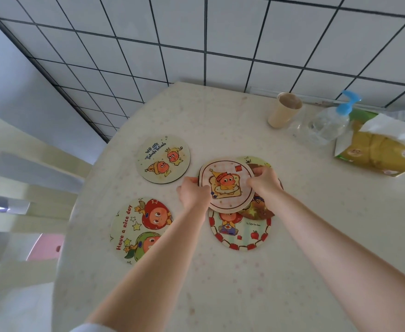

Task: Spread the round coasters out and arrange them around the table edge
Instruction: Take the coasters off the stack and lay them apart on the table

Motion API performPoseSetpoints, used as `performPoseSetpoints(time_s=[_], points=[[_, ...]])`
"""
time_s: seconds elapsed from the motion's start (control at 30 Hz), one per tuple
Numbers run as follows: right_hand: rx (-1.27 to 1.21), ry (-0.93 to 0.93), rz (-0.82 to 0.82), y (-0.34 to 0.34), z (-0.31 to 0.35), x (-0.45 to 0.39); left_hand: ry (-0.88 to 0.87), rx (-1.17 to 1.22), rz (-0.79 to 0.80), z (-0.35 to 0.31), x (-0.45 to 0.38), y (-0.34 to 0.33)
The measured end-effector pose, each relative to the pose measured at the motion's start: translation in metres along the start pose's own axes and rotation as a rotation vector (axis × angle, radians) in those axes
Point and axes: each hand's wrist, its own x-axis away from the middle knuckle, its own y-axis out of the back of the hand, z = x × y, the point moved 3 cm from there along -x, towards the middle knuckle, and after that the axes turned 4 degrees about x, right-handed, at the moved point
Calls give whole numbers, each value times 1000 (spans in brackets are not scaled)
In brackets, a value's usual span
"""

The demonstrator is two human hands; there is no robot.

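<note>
A round toast-picture coaster (225, 184) is held slightly raised over a small heap of coasters at the table's middle. My left hand (193, 191) grips its left rim and my right hand (263, 179) grips its right rim. Under it lie an apple-bordered coaster (241, 233), a brown coaster (259, 210) and a pale green one (251, 160), all partly hidden. Two coasters lie apart to the left: a "We are Twinkle" coaster (163, 159) farther back and a "Have a nice day" coaster (140, 228) near the left edge.
The cream table (220, 283) has a rounded left edge. At the back right stand a beige cup (284, 110), a clear pump bottle with blue top (328, 123) and a yellow-green tissue pack (378, 149). A pale chair (24, 188) stands to the left.
</note>
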Motion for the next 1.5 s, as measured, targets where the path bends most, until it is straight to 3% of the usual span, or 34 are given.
performPoseSetpoints(time_s=[0.17,0.43,0.77,1.13,1.5], points=[[-87,-50,13,0,-1,-1,28,98,-42,2,1,3],[-203,59,50,-1,-6,16,100,266,-4,15,15,20],[-244,50,80,-15,-74,121,174,462,-4,87,89,89],[-180,5,179,-110,-160,267,204,393,-113,225,147,216],[-120,-18,87,-135,-175,290,79,277,-100,244,156,247]])
